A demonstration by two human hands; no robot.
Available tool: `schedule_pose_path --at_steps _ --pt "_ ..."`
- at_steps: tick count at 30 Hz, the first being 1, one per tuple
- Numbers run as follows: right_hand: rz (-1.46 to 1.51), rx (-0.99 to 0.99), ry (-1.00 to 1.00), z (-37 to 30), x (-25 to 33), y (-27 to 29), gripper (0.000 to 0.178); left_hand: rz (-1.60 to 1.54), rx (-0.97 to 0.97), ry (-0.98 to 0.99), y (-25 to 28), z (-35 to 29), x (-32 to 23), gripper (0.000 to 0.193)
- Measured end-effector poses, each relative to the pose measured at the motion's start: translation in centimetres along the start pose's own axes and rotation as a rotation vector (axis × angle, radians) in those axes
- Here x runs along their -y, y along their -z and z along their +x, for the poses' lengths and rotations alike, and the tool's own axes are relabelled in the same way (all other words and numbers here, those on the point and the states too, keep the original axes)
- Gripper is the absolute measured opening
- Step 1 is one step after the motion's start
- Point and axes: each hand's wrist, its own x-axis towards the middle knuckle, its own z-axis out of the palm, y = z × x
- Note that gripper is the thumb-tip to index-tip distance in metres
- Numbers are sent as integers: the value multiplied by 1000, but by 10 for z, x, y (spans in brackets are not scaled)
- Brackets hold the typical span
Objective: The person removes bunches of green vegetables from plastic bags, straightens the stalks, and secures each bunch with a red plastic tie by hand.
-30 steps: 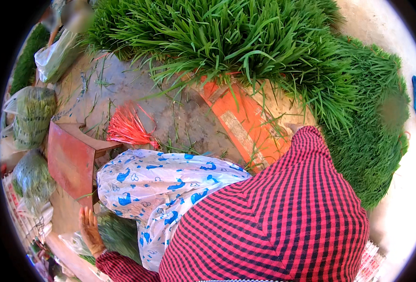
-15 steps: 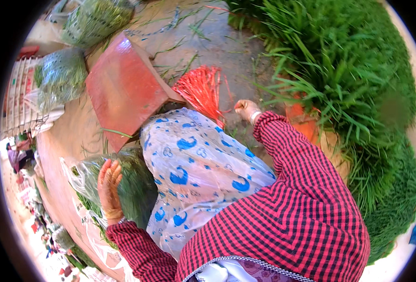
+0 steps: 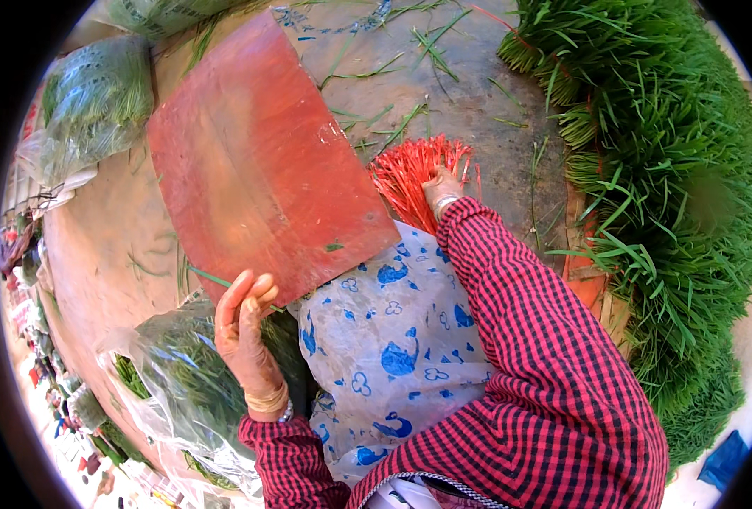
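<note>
A fan-shaped bundle of thin red plastic strips (image 3: 410,170) lies beside the right corner of a red board (image 3: 257,161). My right hand (image 3: 444,188) is closed at the bundle's right side, with its fingers among the strips; how many it grips is hidden. Over the board's near edge, my left hand (image 3: 249,343) is raised with loosely bent fingers, holding nothing that I can see. A green blade (image 3: 209,276) shows behind its fingertips. A whitish plastic sheet with blue prints (image 3: 393,356) covers my lap.
Dense bunches of green grass-like stalks (image 3: 648,170) are stacked along the right. Clear plastic bags of greens stand at the near left (image 3: 198,365) and far left (image 3: 104,93). Loose blades (image 3: 431,51) litter the dark surface beyond the board.
My right hand has moved from beside the red strips onto them. The left hand has shifted right and its fingers have bent. The view has also shifted, showing more of the board's top.
</note>
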Motion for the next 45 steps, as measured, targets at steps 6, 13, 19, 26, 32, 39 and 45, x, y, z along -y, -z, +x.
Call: schedule_pose_path --at_steps 6,13,19,26,32,39,45 --pt "627 259 -193 -36 22 61 19 26 240 -48 -60 27 -6 30" --pt "692 711 121 -153 107 193 14 1098 485 -1018 -142 37 18 30" --pt "539 597 457 -157 113 195 19 1265 725 -828 -132 41 36 19" --pt "46 279 453 -89 30 76 27 -240 579 36 -77 31 -4 28" --pt "0 492 373 -85 -81 23 48 486 -56 -359 23 65 -16 30" --pt "467 431 220 -114 -33 107 50 972 -95 -299 50 28 49 80" --pt "635 247 721 -135 176 224 44 514 -277 -741 133 -101 -5 40"
